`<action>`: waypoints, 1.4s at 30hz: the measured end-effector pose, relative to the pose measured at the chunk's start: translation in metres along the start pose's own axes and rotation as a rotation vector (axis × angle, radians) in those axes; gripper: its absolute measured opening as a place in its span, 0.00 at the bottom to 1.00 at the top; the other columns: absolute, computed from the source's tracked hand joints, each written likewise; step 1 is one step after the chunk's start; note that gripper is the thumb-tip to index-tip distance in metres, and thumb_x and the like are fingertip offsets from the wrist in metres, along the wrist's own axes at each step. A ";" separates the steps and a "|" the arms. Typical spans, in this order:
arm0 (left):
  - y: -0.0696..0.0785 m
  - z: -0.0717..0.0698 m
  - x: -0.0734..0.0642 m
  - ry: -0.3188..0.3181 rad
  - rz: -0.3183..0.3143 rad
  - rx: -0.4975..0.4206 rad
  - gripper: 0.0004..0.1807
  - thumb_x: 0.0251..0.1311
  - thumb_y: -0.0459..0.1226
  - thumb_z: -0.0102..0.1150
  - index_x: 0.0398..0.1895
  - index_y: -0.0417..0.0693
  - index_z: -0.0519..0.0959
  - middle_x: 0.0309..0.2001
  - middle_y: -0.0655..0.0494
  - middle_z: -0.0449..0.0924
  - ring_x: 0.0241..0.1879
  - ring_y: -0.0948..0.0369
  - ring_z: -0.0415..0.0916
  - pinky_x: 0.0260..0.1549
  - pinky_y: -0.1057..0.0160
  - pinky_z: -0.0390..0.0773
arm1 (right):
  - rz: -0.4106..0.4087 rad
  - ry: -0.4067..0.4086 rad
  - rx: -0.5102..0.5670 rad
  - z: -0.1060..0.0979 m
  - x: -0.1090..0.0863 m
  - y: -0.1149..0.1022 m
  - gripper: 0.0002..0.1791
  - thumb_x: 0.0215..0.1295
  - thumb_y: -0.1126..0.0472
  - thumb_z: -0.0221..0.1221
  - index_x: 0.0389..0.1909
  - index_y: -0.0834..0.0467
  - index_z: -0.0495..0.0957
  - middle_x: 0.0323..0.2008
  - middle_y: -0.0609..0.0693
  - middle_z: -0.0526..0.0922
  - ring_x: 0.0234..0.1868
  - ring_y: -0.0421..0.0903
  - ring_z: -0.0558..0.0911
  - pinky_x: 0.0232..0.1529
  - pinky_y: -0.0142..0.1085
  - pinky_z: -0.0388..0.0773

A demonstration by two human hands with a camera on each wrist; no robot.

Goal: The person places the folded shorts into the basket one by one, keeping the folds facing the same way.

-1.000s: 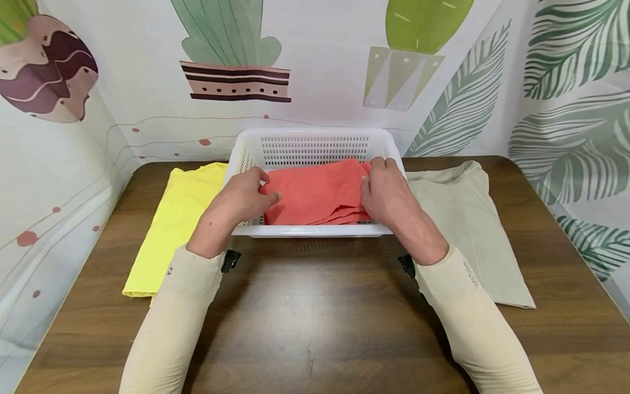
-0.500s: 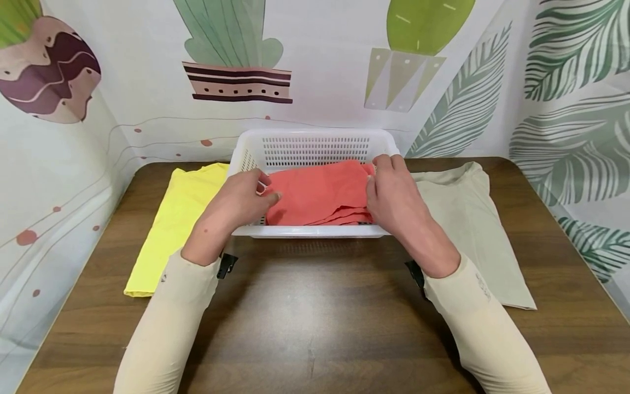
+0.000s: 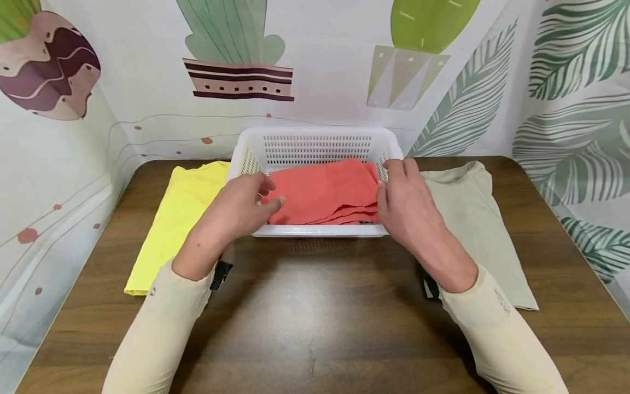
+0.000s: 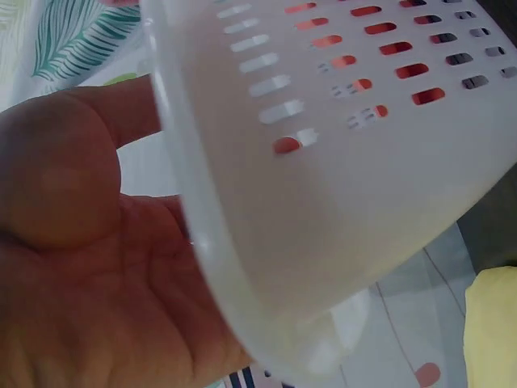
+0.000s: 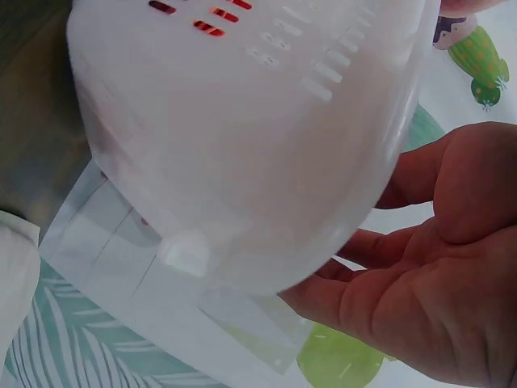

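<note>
A white perforated plastic basket [image 3: 321, 230] stands at the back of the table with a folded red cloth [image 3: 320, 191] lying in it. Over the basket's left end is my left hand [image 3: 241, 207], thumb and fingers spread apart, near the cloth's left edge. My right hand [image 3: 409, 200] is over the right end, its loosely bent fingertips just inside the rim and apart from the cloth. Both wrist views show the basket's outer wall [image 4: 283, 218] with the palm beyond the rim; the right wrist view shows the fingers [image 5: 323, 295] partly hidden behind it.
A folded yellow garment [image 3: 172, 230] lies left of the basket. On the right lies a folded light grey shirt [image 3: 472, 224], its collar toward the back. The brown wooden table [image 3: 315, 306] ends at a wall covering [image 3: 334, 82] printed with plants.
My right hand has moved right, off the red cloth and toward the basket's rim. My left hand's fingers have spread a little, and both forearms have shifted outward. The cloth stays in the basket.
</note>
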State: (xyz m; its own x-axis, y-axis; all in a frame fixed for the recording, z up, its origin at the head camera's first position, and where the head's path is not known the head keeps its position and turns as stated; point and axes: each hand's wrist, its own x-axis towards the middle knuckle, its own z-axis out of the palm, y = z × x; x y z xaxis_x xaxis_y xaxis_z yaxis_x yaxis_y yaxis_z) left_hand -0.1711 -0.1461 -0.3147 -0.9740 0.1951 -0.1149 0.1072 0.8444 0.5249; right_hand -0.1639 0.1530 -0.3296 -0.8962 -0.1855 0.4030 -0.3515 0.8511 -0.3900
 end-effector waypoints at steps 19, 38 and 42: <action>0.001 0.006 -0.032 0.129 0.190 0.077 0.22 0.71 0.48 0.65 0.57 0.42 0.79 0.56 0.49 0.83 0.53 0.50 0.80 0.55 0.45 0.76 | 0.041 0.050 -0.020 -0.015 -0.017 0.021 0.19 0.74 0.69 0.53 0.61 0.77 0.70 0.55 0.74 0.73 0.52 0.70 0.76 0.53 0.63 0.78; -0.011 0.010 -0.046 0.146 0.293 0.149 0.22 0.70 0.46 0.68 0.60 0.42 0.81 0.56 0.46 0.83 0.59 0.47 0.79 0.60 0.38 0.73 | 0.103 -0.067 -0.135 -0.034 -0.037 0.084 0.28 0.69 0.63 0.61 0.66 0.71 0.71 0.60 0.75 0.72 0.55 0.78 0.74 0.55 0.69 0.71; -0.013 0.012 -0.046 0.125 0.334 0.156 0.23 0.68 0.45 0.70 0.60 0.42 0.81 0.57 0.46 0.81 0.60 0.47 0.77 0.61 0.44 0.75 | 0.087 -0.201 -0.161 -0.041 -0.037 0.102 0.31 0.69 0.60 0.63 0.71 0.65 0.70 0.65 0.74 0.69 0.59 0.79 0.72 0.60 0.70 0.68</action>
State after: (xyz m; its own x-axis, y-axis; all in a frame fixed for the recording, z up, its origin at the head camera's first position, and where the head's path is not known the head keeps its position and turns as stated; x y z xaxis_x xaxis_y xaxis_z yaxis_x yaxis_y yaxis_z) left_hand -0.1254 -0.1604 -0.3265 -0.8959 0.4183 0.1496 0.4426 0.8121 0.3803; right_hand -0.1553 0.2667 -0.3506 -0.9626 -0.1882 0.1950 -0.2375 0.9324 -0.2725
